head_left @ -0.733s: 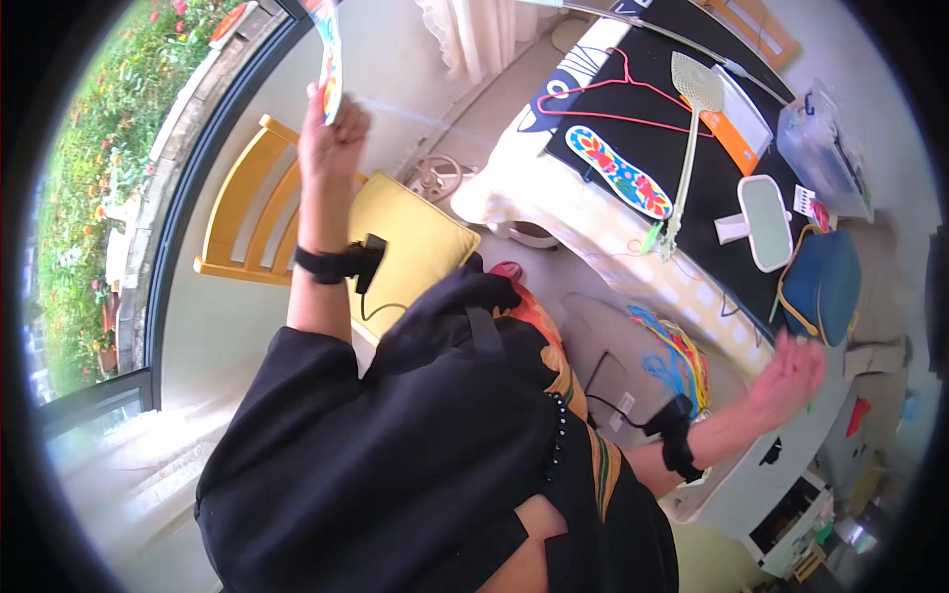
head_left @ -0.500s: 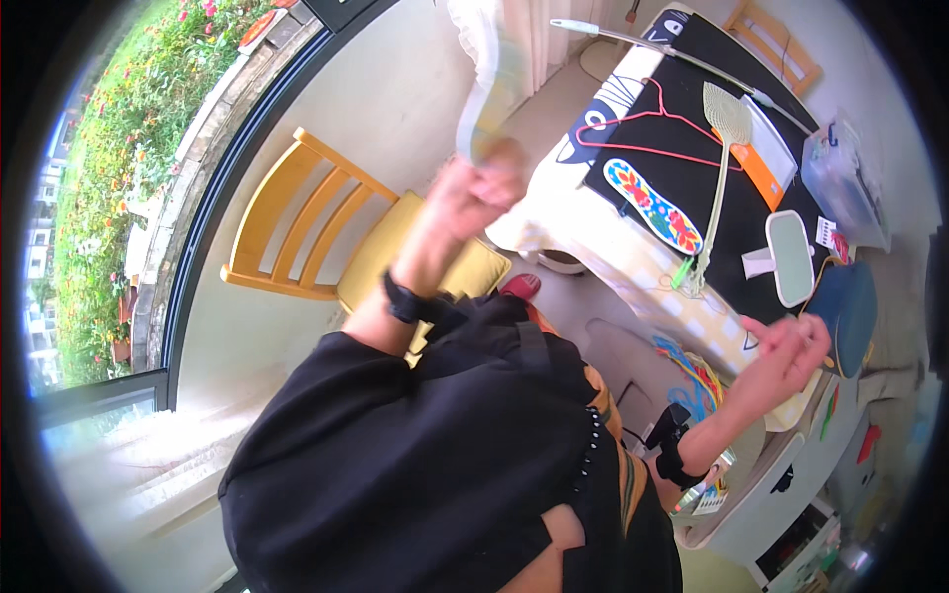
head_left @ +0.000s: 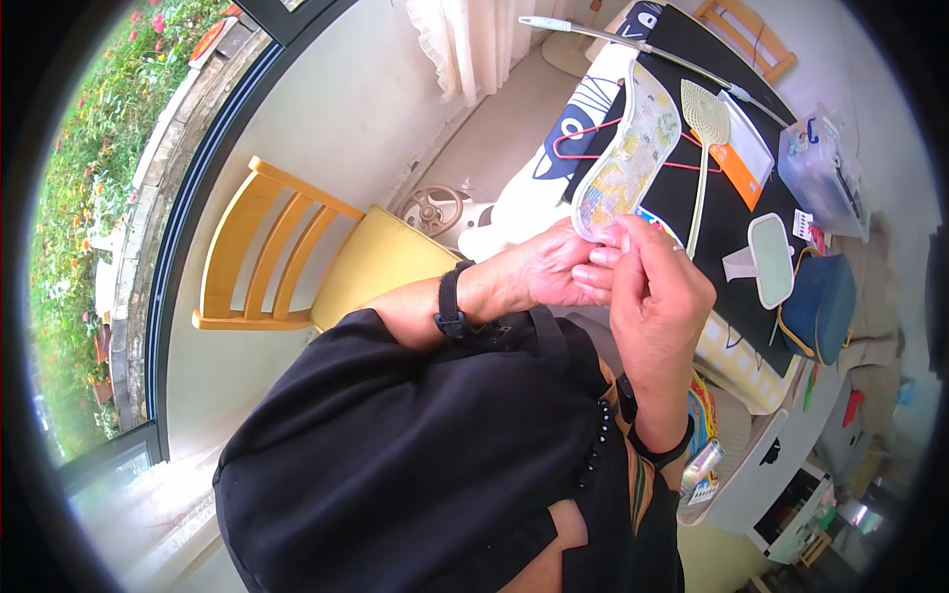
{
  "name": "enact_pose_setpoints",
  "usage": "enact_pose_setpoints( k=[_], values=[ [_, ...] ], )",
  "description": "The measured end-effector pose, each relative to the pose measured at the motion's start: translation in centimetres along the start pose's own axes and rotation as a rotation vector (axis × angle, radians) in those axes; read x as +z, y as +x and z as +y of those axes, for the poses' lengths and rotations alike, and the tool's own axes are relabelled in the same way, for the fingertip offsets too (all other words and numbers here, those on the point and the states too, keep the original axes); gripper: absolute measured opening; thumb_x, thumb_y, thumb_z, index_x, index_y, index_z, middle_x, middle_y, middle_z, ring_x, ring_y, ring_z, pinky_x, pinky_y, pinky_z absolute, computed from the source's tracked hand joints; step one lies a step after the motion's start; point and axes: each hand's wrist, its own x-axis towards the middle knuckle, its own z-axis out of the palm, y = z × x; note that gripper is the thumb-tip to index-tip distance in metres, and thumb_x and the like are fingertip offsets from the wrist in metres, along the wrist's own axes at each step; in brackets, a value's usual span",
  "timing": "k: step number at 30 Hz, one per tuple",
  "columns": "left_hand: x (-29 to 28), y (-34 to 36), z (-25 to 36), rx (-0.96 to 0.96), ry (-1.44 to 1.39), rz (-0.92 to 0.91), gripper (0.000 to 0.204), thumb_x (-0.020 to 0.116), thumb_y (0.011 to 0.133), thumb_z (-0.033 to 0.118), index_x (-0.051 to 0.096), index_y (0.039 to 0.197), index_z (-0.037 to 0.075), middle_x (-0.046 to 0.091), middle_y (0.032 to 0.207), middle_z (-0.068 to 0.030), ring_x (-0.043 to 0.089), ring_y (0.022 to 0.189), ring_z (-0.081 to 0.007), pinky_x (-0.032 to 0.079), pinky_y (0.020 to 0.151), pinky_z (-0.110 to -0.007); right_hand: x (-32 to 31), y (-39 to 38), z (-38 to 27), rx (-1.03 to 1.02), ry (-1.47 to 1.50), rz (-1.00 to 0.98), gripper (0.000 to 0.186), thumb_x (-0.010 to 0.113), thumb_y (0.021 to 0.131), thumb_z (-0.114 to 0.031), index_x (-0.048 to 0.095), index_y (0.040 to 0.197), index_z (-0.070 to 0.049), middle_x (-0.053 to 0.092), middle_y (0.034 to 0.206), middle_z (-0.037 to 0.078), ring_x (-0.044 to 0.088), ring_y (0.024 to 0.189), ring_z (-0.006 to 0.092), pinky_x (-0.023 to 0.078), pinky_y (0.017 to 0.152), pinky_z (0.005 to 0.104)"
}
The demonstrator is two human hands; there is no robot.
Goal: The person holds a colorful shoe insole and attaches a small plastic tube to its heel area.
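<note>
A shoe insole (head_left: 633, 138) with a pale, patchy yellow and grey stitched face stands up in front of me. My left hand (head_left: 559, 269) has its fingers closed on the insole's lower end. Right beside it, my right hand (head_left: 660, 282) is closed in a pinch, thumb and fingertips against that same end. Whatever is between those fingertips is too small to make out. Behind my right hand, a bright blue, red and white insole (head_left: 647, 214) on the table is mostly hidden.
On the black-topped table lie a pink hanger (head_left: 583, 148), a fly swatter (head_left: 706, 119), an orange sheet (head_left: 739, 173) and a standing mirror (head_left: 771, 259). A plastic box (head_left: 820, 168) and a blue bag (head_left: 822, 301) stand at its right. A yellow-seated chair (head_left: 376, 259) is left.
My hands were far apart and have come together at the insole's lower end. The left hand moved right and down with the insole; the right hand moved left.
</note>
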Motion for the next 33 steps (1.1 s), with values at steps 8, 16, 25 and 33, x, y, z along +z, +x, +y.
enact_pose_setpoints(
  k=[8, 16, 25, 33],
  values=[
    [0.0, 0.5, 0.3, 0.002, 0.057, 0.068, 0.024, 0.048, 0.090, 0.025, 0.048, 0.069, 0.014, 0.036, 0.055, 0.0063, 0.031, 0.043, -0.0040, 0.021, 0.040, -0.018, 0.8, 0.4, 0.7, 0.051, 0.021, 0.042, 0.027, 0.057, 0.070, 0.010, 0.060, 0.095, 0.001, 0.057, 0.070, 0.014, 0.058, 0.057, 0.0286, 0.046, 0.050, 0.0367],
    [0.4, 0.8, 0.2, -0.013, 0.040, 0.069, 0.020, 0.050, 0.089, 0.023, 0.049, 0.071, 0.014, 0.035, 0.054, 0.0063, 0.030, 0.043, -0.0040, 0.021, 0.040, -0.018, 0.2, 0.4, 0.7, 0.045, -0.048, 0.019, 0.030, 0.058, 0.068, 0.010, 0.061, 0.096, 0.000, 0.056, 0.067, 0.014, 0.057, 0.055, 0.0284, 0.046, 0.050, 0.0368],
    [1.2, 0.7, -0.7, 0.155, 0.084, 0.006, 0.038, 0.046, 0.093, 0.035, 0.046, 0.064, 0.012, 0.031, 0.052, 0.0063, 0.028, 0.042, -0.0042, 0.022, 0.041, -0.019, -0.1, -0.6, 0.3, 0.119, 0.152, 0.065, 0.024, 0.055, 0.073, 0.010, 0.061, 0.094, 0.001, 0.058, 0.067, 0.014, 0.058, 0.054, 0.0241, 0.046, 0.050, 0.0335],
    [4.1, -0.1, -1.9, 0.471, 0.843, 0.357, 0.039, 0.048, 0.092, 0.037, 0.061, 0.081, 0.002, 0.060, 0.065, -0.0054, 0.047, 0.043, -0.0056, 0.030, 0.037, -0.016, -1.0, -1.9, 0.5, 0.575, 0.672, -0.123, 0.013, 0.045, 0.091, -0.006, 0.048, 0.099, 0.004, 0.056, 0.072, 0.005, 0.050, 0.053, 0.0104, 0.049, 0.053, 0.0249]
  ],
)
